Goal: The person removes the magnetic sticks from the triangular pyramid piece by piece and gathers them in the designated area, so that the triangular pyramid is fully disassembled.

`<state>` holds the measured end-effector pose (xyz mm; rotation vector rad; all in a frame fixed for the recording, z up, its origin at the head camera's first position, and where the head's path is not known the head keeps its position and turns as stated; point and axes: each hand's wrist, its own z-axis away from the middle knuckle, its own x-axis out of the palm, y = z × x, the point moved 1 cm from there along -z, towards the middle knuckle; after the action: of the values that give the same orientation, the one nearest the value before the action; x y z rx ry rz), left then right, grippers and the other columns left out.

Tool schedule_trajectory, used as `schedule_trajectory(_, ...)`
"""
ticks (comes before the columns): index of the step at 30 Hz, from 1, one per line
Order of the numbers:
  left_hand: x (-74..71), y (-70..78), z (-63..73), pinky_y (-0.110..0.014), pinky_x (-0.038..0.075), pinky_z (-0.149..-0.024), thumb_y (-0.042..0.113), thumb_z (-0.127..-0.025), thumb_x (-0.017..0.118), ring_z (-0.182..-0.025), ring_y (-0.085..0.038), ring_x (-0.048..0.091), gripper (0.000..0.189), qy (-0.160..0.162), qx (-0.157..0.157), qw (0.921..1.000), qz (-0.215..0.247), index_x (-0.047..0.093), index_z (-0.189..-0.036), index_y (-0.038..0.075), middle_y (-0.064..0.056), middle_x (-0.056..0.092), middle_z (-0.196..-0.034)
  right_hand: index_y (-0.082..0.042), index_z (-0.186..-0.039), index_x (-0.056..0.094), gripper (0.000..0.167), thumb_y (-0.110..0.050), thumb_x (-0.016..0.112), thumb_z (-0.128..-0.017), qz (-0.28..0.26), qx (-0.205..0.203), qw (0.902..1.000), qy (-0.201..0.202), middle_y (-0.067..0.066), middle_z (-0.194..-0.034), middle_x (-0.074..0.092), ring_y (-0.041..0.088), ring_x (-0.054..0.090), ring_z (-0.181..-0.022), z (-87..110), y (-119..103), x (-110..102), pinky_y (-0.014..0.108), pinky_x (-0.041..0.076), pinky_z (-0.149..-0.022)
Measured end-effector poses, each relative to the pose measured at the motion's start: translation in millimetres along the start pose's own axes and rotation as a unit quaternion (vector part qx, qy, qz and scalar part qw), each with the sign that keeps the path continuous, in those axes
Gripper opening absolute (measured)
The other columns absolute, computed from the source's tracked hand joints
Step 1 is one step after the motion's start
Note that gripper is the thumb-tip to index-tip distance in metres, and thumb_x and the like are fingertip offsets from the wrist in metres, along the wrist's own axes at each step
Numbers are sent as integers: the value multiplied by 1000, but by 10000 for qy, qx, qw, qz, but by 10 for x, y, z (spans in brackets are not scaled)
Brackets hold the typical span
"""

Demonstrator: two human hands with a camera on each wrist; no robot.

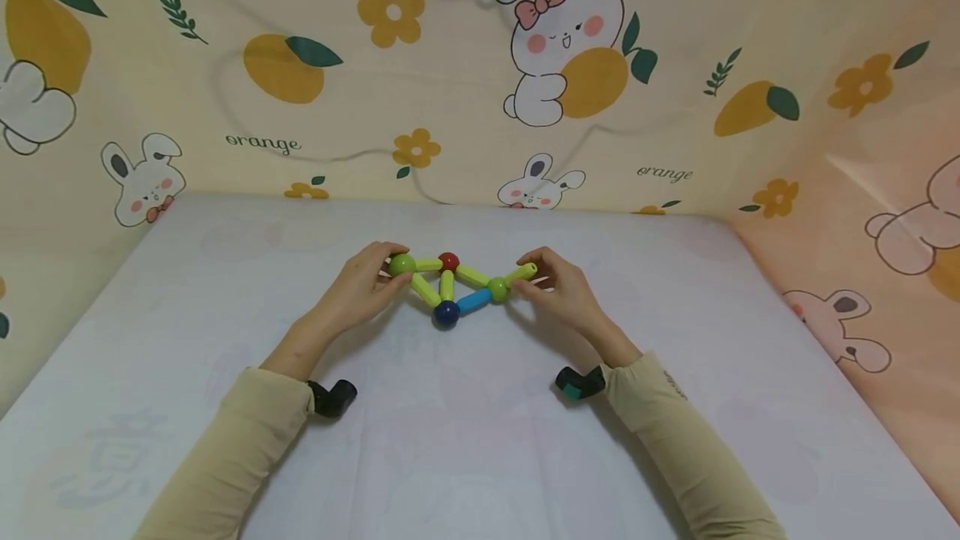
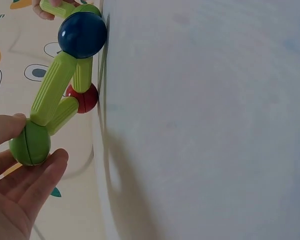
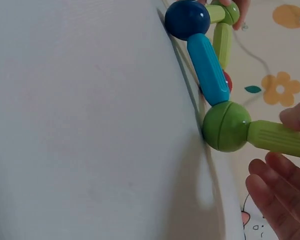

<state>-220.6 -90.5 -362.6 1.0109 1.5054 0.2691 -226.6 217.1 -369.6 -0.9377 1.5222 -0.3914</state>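
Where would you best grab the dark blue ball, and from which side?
Probably by its bare, round near half, coming from the wearer's side with thumb and finger on either side of the dark blue ball. Two light green rods and the blue rod all run off from it away from the wearer, leaving that near face unobstructed.

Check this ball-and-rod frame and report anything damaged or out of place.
Nothing looks damaged. One slight oddity: the yellow-green rod in the right grip sticks out from its green ball with a bare outer end, unlike the blue rod, which has a ball at each end.
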Motion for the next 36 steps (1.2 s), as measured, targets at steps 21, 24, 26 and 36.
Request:
schedule_trajectory(21, -36, -15, 36, -44, 49, -94, 11, -90, 66, -107, -31, 57, 39, -249, -131, 9988, -411, 55, -125, -3, -18, 59, -116, -4, -109, 63, 24, -16, 69, -88, 252, -86, 9996, 51, 12, -105, 69, 24, 65, -90, 36, 62, -145, 34, 55, -79)
schedule_trajectory(24, -30, -31, 45, -44, 49, -94, 11, -90, 67, -108, -32, 58, 38, -348, -155, 9980, -504, 56, -123, -3, -18, 60, -115, -4, -110, 64, 24, -16, 68, -89, 270, -24, 9996, -2, 12, -106, 68, 23, 64, -92, 43, 93, -169, 35, 54, -80)
schedule_trajectory(26, -29, -33, 48, -43, 49, -94, 12, -89, 67, -108, -32, 58, 38, -399, -173, 9975, -549, 56, -123, -3, -18, 61, -115, -4, -111, 65, 25, -17, 68, -89, 262, -8, 9997, -31, 12, -107, 68, 23, 64, -93, 47, 110, -181, 36, 54, -81)
schedule_trajectory(36, -30, -33, 54, -43, 49, -92, 13, -88, 69, -105, -31, 59, 38, -529, -141, 9964, -640, 57, -121, -3, -17, 62, -112, -4, -112, 67, 26, -19, 67, -90, 351, 35, 9992, -181, 13, -108, 68, 24, 62, -95, 64, 165, -212, 38, 54, -81)
